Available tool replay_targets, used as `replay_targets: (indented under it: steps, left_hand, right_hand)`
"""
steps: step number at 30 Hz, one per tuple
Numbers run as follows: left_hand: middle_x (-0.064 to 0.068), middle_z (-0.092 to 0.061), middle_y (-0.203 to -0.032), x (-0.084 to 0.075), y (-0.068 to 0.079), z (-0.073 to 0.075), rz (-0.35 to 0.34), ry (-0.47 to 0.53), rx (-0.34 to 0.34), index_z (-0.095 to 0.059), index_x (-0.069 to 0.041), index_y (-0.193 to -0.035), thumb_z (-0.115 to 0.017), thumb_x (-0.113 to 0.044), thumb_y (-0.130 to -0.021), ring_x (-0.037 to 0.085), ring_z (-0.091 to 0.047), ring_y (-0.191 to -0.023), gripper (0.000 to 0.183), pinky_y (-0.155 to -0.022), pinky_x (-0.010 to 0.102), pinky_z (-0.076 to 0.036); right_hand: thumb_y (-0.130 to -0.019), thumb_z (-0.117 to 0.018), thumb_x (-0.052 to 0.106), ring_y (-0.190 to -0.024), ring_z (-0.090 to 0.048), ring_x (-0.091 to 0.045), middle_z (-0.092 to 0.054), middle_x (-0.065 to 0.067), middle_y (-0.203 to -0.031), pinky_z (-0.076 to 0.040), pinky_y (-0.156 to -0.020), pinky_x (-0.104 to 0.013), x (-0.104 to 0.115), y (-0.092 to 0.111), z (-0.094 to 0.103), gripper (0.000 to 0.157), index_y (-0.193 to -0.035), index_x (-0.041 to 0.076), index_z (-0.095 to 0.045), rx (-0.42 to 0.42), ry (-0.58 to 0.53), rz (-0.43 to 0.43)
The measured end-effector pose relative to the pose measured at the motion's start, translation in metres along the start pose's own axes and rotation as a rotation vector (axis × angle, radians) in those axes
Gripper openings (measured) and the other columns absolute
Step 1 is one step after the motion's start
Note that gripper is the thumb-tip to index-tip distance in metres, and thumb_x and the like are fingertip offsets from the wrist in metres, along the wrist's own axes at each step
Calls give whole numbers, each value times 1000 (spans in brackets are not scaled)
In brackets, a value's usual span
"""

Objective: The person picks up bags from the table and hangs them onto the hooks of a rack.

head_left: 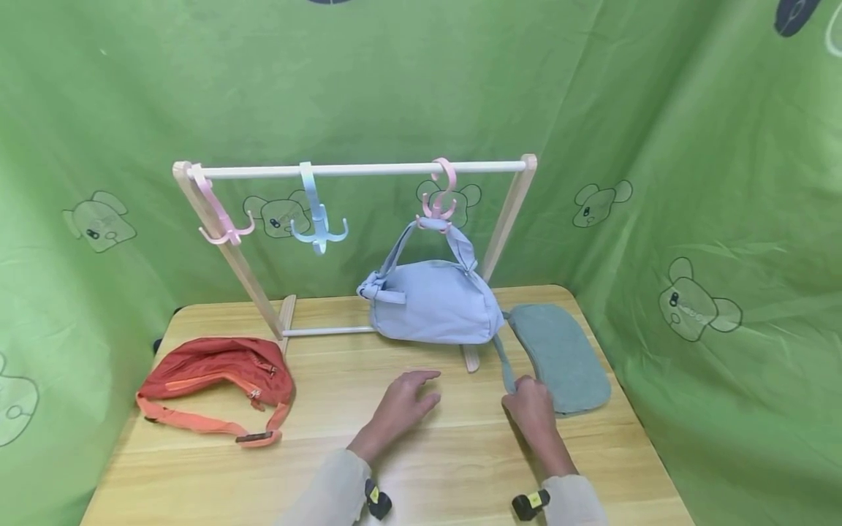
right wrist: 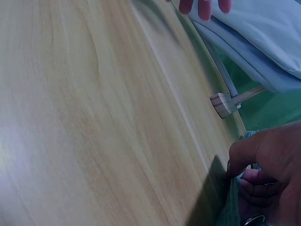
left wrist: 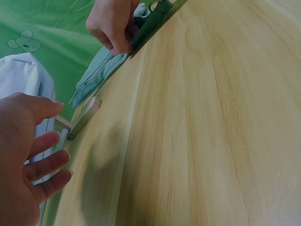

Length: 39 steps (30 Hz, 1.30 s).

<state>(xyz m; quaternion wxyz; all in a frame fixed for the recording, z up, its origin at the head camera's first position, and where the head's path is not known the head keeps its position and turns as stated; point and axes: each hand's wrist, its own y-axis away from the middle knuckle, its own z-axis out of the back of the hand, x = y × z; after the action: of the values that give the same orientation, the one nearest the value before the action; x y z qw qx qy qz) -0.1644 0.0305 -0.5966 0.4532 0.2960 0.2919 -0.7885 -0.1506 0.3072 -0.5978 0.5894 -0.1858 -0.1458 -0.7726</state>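
Note:
My right hand point(head_left: 531, 413) pinches the strap point(head_left: 505, 361) of a green corduroy bag point(head_left: 562, 358) lying flat at the table's right side; its curled thumb and fingers show in the right wrist view. Over the table's middle my left hand point(head_left: 403, 403) holds nothing, its fingers loosely spread. Behind it, a light blue shoulder bag point(head_left: 434, 303) hangs by its strap from a pink hook point(head_left: 437, 208) on the rack's bar. The strap of the green bag runs up beside the blue bag's lower right corner.
A wooden rack with a white bar point(head_left: 375, 169) stands at the back. Another pink hook point(head_left: 226, 226) and a blue hook point(head_left: 319, 226) hang from it bare. On the left lies a red waist bag point(head_left: 220, 369). Green curtain point(head_left: 723, 219) surrounds the table.

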Motion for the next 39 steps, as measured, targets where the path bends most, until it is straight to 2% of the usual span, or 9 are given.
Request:
replay_targets:
  steps: [6,8,13,15,19,22,33,39]
  left_hand:
    - [5,-70,-139,-6,-4,-6,-6,-16,31,-66,-13,-137,-75,-25,-95,23,-66,-129,45,-113,40,-52]
    - [5,-70,-138,-8,-5,-7,-8,-26,37,-66,-13,-137,-75,-24,-95,23,-66,-129,45,-114,40,-52]
    - [4,-70,-138,-13,-7,-11,-21,-40,52,-66,-14,-137,-76,-24,-95,23,-66,-130,45,-114,39,-52]
    - [4,-70,-139,-14,-8,-13,-31,-45,57,-66,-14,-138,-76,-25,-95,22,-66,-129,45,-114,38,-52]
    - [3,-71,-137,-17,-9,-17,-52,-81,55,-66,-15,-137,-76,-25,-95,21,-67,-127,45,-112,35,-53]
    - [2,-71,-137,-19,-10,-20,-63,-107,56,-66,-16,-137,-76,-25,-95,21,-67,-126,44,-111,35,-53]
    - [2,-72,-136,-27,-14,-27,-90,-146,77,-67,-15,-136,-76,-24,-94,20,-67,-126,43,-112,34,-53]
    - [1,-72,-136,-27,-17,-34,-96,-160,93,-67,-16,-136,-75,-24,-95,19,-67,-126,43,-112,33,-53]
  right_hand:
    - [-71,-62,1,-51,-34,-14,-35,4,-51,-28,-46,-27,2,2,2,31,-55,15,-39,55,-19,-8]
    - [-71,-63,2,-52,-39,-15,-42,2,-52,-31,-47,-28,2,3,3,26,-56,13,-45,76,-23,-16]
    - [-72,-67,5,-60,-53,-21,-61,-6,-64,-41,-52,-30,0,4,2,8,-68,5,-61,120,-10,-26]
    - [-73,-67,7,-63,-55,-23,-64,-8,-68,-45,-54,-32,1,6,1,5,-73,3,-64,134,-8,-25]
    - [-73,-69,9,-72,-63,-28,-71,-14,-79,-55,-63,-42,2,9,0,16,-85,-1,-68,146,-6,-10]
    - [-73,-71,9,-78,-67,-31,-73,-17,-85,-59,-71,-47,4,11,0,23,-92,-4,-69,145,-9,6]
    - [-74,-73,9,-83,-70,-34,-74,-16,-87,-59,-77,-51,8,15,0,23,-93,-2,-69,161,-11,-3]
    - [-75,-74,8,-84,-69,-31,-75,-14,-89,-59,-78,-49,11,16,1,22,-95,-1,-70,194,-24,-33]
